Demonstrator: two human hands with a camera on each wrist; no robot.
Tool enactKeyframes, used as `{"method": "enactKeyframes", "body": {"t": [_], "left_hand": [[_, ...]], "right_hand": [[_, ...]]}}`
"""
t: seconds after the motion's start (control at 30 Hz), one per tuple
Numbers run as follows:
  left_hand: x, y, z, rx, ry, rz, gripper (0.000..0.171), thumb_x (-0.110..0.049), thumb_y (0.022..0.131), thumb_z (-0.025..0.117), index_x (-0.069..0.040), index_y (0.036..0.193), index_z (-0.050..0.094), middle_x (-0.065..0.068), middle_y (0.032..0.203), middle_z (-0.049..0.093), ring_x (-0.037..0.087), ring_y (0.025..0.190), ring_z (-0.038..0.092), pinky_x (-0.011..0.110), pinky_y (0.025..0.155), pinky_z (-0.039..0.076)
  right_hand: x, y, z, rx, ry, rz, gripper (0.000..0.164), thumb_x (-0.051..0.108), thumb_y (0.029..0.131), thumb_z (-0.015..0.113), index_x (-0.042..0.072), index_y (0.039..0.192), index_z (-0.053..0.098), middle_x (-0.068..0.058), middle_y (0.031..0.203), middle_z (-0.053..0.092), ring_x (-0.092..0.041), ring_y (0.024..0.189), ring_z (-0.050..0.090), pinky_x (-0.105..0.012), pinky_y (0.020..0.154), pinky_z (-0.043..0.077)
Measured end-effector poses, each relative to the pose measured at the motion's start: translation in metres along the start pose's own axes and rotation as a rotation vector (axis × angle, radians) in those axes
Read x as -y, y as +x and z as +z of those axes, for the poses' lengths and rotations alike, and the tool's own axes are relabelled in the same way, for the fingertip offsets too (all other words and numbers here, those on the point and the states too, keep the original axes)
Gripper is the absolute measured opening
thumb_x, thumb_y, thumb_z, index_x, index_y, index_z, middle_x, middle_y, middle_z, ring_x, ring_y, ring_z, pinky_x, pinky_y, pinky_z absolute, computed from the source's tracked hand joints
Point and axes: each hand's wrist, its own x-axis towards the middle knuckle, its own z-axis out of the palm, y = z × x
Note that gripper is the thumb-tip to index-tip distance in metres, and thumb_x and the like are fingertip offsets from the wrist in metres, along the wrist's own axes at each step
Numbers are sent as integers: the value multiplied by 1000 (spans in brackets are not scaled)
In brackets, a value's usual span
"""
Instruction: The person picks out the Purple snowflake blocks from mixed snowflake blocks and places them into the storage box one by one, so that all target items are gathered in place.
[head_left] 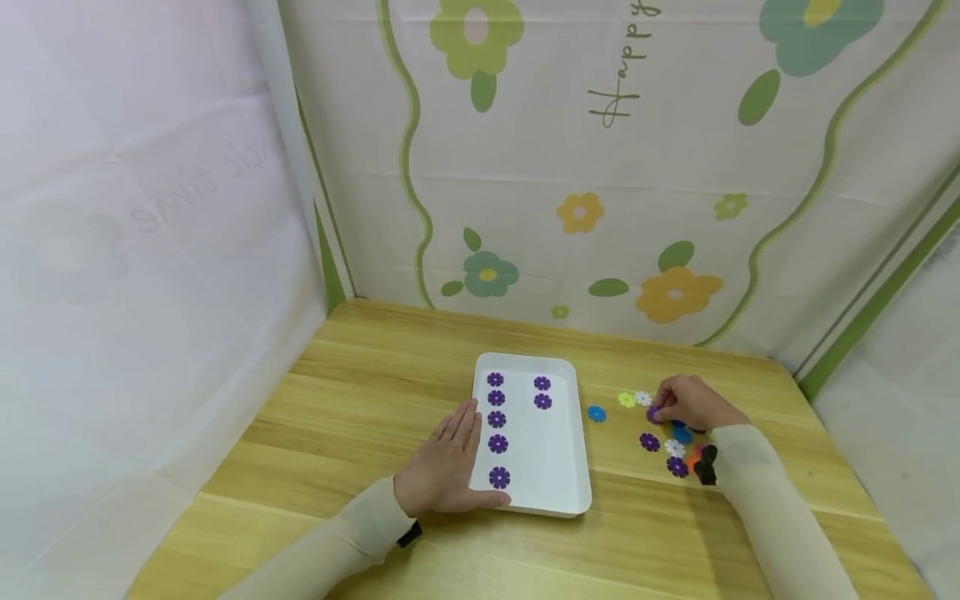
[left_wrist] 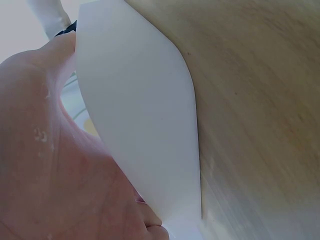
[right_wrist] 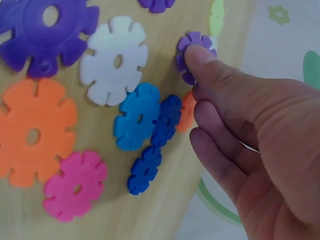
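In the head view my right hand (head_left: 693,402) is over the loose pieces on the right. Its thumb and fingers pinch a purple notched plastic disc (right_wrist: 194,59), a flower-shaped building piece. A white rectangular tray (head_left: 534,482) lies on the table to the left. My left hand (head_left: 442,468) rests against the tray's near left corner, fingers straight along the left side and thumb extended over the front rim. Inside the tray, purple discs (head_left: 497,419) form a column down the left side, with a wider gap above the lowest one. Two more purple discs (head_left: 542,402) sit toward the upper right.
Loose notched discs lie around my right hand: white (right_wrist: 115,61), orange (right_wrist: 37,134), pink (right_wrist: 75,186), light blue (right_wrist: 137,117), dark blue (right_wrist: 145,171) and purple. A blue disc (head_left: 596,413) lies just right of the tray. Printed cloth walls (head_left: 517,158) stand behind the wooden table (head_left: 360,392).
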Motion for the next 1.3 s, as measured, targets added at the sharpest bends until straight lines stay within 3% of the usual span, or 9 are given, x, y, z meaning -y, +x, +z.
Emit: {"method": "enactKeyframes", "body": {"t": [0.23, 0.6, 0.97, 1.17, 1.3], "left_hand": [[-1, -1, -3, -19, 8, 7, 125, -87, 88, 52, 9, 163, 26, 28, 175, 16, 40, 164, 19, 50, 132, 27], [0, -3, -3, -16, 9, -5, 125, -88, 88, 52, 9, 163, 26, 27, 175, 17, 40, 164, 19, 50, 132, 26], [0, -4, -4, -15, -8, -6, 125, -87, 88, 52, 9, 163, 27, 27, 175, 17, 40, 164, 20, 50, 132, 27], [-1, -2, -3, -16, 2, -3, 124, -87, 88, 53, 9, 163, 27, 27, 174, 18, 40, 164, 20, 51, 132, 27], [-2, -2, -3, -15, 5, 1, 125, -87, 88, 54, 9, 162, 27, 27, 174, 18, 41, 164, 21, 51, 132, 28]], "right_hand": [[11, -6, -11, 15, -2, -14, 8, 9, 100, 71, 6, 93, 74, -5, 90, 75, -22, 79, 68, -30, 68, 55], [40, -6, -19, 44, 16, -93, 13, 13, 103, 68, 11, 92, 73, -4, 89, 74, -18, 74, 62, -26, 67, 52], [111, 8, -20, 98, -4, -232, 12, 12, 102, 70, 10, 90, 72, 1, 86, 72, -10, 75, 60, -25, 68, 53], [147, 25, -9, 134, -58, -301, 12, 13, 101, 72, 11, 89, 71, 5, 80, 69, -7, 69, 56, -23, 67, 52], [164, 37, 0, 165, -73, -303, 12, 12, 101, 73, 12, 88, 71, 0, 81, 70, -7, 67, 54, -23, 67, 50]]}}
